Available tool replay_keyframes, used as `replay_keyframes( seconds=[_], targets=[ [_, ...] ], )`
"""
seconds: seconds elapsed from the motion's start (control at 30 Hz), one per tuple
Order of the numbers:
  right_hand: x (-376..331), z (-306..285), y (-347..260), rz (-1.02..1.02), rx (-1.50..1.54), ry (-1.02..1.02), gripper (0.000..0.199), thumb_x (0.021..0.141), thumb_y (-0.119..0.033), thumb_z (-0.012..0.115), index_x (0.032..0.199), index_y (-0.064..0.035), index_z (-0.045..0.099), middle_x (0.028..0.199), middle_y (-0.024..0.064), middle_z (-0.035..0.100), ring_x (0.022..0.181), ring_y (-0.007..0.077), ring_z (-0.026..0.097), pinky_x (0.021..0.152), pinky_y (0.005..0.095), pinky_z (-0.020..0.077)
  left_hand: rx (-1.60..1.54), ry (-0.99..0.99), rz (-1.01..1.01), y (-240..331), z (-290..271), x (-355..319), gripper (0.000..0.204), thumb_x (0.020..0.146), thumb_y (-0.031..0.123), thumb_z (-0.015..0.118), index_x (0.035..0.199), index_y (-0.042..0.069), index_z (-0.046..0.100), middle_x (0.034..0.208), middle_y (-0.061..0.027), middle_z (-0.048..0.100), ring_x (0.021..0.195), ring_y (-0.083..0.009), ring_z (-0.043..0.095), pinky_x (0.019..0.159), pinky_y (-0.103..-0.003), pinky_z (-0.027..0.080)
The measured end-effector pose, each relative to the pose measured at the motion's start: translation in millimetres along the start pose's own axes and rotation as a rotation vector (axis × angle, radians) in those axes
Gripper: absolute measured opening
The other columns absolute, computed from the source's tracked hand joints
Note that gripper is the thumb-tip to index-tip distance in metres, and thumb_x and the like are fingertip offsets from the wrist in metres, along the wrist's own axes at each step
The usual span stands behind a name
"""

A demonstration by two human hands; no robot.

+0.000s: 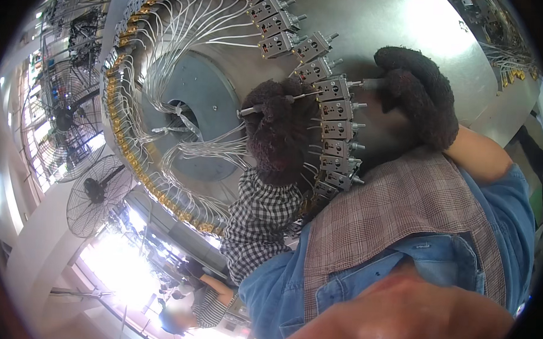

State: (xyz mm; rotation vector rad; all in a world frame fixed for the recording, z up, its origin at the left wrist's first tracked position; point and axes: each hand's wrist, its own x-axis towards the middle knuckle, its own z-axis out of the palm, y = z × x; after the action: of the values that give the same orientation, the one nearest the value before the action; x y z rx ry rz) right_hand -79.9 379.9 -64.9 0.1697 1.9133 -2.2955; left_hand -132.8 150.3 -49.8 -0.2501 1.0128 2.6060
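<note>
The left hand [277, 133], in a dark fuzzy glove, is clenched around a thin metal rod [268, 106] that pokes into the row of grey switch blocks [337, 130] on the big round metal plate [386, 29]. The right hand [417, 94], gloved too, pinches a block's stem. A slip could bend a stem; the fuzz might snag the white wires [186, 38] beyond.

Thin metal rod [268, 104], slanted, threaded through grey clamp block [332, 87]
</note>
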Motion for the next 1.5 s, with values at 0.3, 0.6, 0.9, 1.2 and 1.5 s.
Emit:
replay_keyframes(
  seconds=[0.3, 0.6, 0.9, 1.2, 1.5],
  targets=[
    [0, 4, -1, -0.163, -0.294, -0.002, 0.033, 0.089, -0.010, 0.056, 0.120, -0.0004, 0.052, 0.116, 0.0164, 0.056, 0.093, 0.0194, 0.061, 0.070, 0.0297, 0.0540, 0.052, -0.036, -0.028, 3, -20, -1, 0.023, 0.087, 0.013, 0.058, 0.107, 0.003, 0.052, 0.104, -0.0163, 0.055, 0.094, -0.0299, 0.057, 0.082, -0.042, 0.052],
    [7, 5, 0, 0.014, 0.163, 0.015, 0.032, 0.087, -0.010, 0.059, 0.116, 0.0014, 0.054, 0.093, 0.0093, 0.061, 0.059, 0.0100, 0.059, 0.047, 0.0214, 0.0445, 0.043, 0.040, -0.015, 5, -5, -2, 0.018, 0.086, 0.011, 0.057, 0.101, 0.001, 0.053, 0.097, -0.0137, 0.057, 0.082, -0.0257, 0.058, 0.066, -0.036, 0.050],
    [21, -1, 6, -0.729, -0.765, 0.036, 0.042, 0.074, -0.004, 0.068, 0.114, 0.0010, 0.056, 0.101, 0.0155, 0.060, 0.073, 0.0212, 0.063, 0.057, 0.0285, 0.0508, 0.112, 0.057, 0.028, 4, -10, -2, 0.017, 0.086, 0.010, 0.059, 0.101, 0.003, 0.054, 0.096, -0.0141, 0.059, 0.084, -0.0266, 0.058, 0.068, -0.037, 0.050],
    [16, -4, 10, -0.531, -0.609, -0.027, 0.046, 0.071, 0.001, 0.070, 0.114, 0.0009, 0.054, 0.104, 0.0178, 0.060, 0.076, 0.0221, 0.063, 0.060, 0.0301, 0.0520, 0.025, -0.001, -0.046, 6, -8, -2, 0.020, 0.085, 0.015, 0.062, 0.101, 0.003, 0.055, 0.097, -0.0128, 0.060, 0.088, -0.0267, 0.058, 0.074, -0.038, 0.050],
    [8, 13, 7, -0.242, -0.032, 0.085, 0.033, 0.087, -0.010, 0.059, 0.118, -0.0013, 0.052, 0.101, 0.0095, 0.061, 0.064, 0.0109, 0.058, 0.055, 0.0222, 0.0485, -0.039, -0.040, -0.090, 7, -8, -1, 0.018, 0.084, 0.011, 0.059, 0.100, 0.003, 0.056, 0.099, -0.0126, 0.058, 0.088, -0.0268, 0.057, 0.073, -0.038, 0.049]
  ],
)
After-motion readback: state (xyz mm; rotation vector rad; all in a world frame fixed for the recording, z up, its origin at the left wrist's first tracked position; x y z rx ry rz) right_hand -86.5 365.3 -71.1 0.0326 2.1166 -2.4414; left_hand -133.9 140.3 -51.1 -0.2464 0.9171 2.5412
